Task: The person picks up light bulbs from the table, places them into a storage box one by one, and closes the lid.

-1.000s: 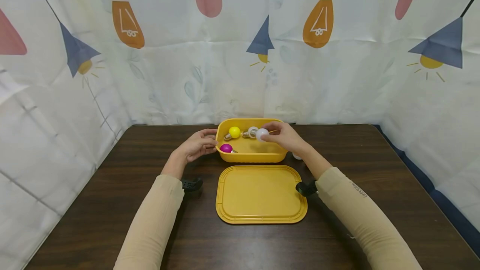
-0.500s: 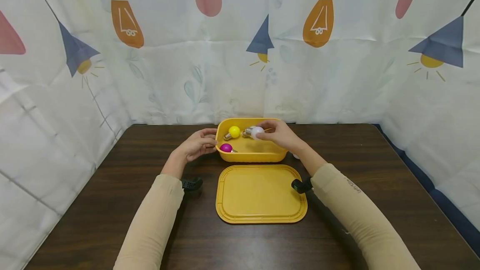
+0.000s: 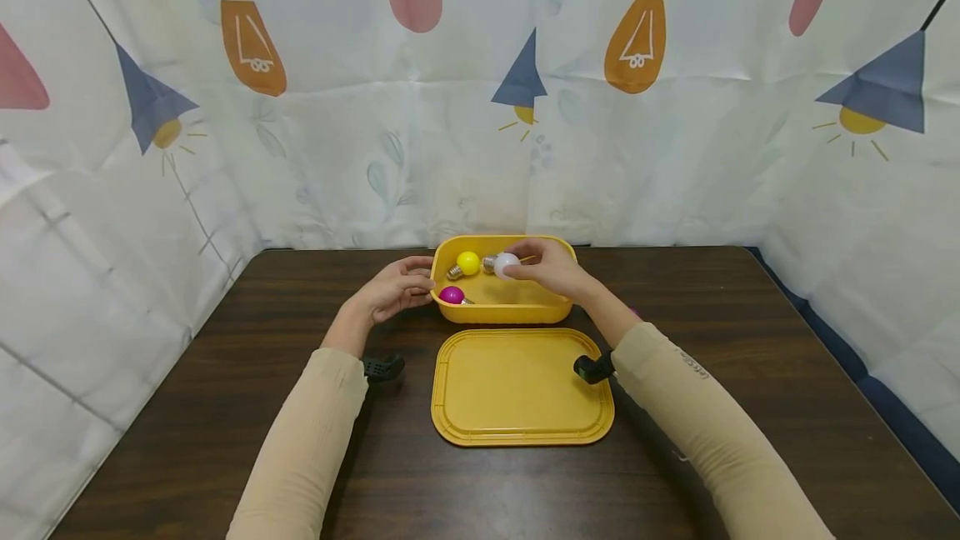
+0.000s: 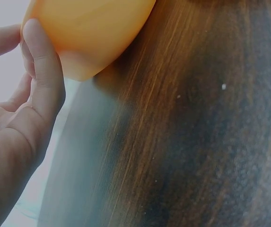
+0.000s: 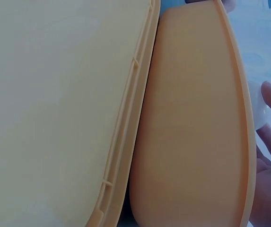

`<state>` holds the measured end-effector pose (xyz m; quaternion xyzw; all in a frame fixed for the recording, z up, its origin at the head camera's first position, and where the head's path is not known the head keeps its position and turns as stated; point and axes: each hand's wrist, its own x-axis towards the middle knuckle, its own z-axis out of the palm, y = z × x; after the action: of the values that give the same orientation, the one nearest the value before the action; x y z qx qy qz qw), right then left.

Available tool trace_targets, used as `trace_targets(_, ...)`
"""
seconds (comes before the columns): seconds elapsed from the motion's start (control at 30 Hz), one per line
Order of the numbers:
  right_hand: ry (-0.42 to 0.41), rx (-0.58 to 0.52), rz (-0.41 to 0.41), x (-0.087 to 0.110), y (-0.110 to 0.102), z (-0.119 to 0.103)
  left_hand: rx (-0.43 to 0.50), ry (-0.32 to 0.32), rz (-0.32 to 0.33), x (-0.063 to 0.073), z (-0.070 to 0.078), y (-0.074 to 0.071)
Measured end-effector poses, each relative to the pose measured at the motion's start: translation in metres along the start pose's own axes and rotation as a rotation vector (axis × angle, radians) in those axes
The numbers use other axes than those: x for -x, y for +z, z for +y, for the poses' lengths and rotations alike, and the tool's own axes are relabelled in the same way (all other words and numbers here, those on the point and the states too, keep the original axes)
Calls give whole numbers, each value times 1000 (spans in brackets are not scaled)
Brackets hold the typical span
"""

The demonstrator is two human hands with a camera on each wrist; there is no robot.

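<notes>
My right hand (image 3: 553, 267) pinches a white light bulb (image 3: 507, 266) by its round end, over the inside of a yellow plastic box (image 3: 510, 314). The bulb's metal base points left. My left hand (image 3: 394, 287) holds the box's left end, its thumb against the outer wall (image 4: 92, 33) in the left wrist view. A yellow bulb (image 3: 469, 262) and a magenta bulb (image 3: 452, 295) lie in the left half of the box. In the right wrist view the box wall (image 5: 192, 113) hides much of the white bulb (image 5: 259, 106).
A flat yellow lid (image 3: 522, 390) lies on the dark wooden table (image 3: 247, 373) just in front of the box. Something small and pink (image 3: 636, 312) peeks out behind the right forearm. A printed white curtain (image 3: 450, 148) hangs behind the table.
My right hand has moved left inside the box with the white bulb, now overlapping another white bulb seen there earlier. The left hand and the lid have stayed put.
</notes>
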<state>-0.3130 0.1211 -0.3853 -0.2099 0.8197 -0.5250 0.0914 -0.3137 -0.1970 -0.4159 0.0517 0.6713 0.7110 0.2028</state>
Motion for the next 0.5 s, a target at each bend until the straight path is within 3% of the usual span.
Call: trace_targets(0.5,16,-28,-8,-9,11,2,-2,0,-8,-1,0,-1)
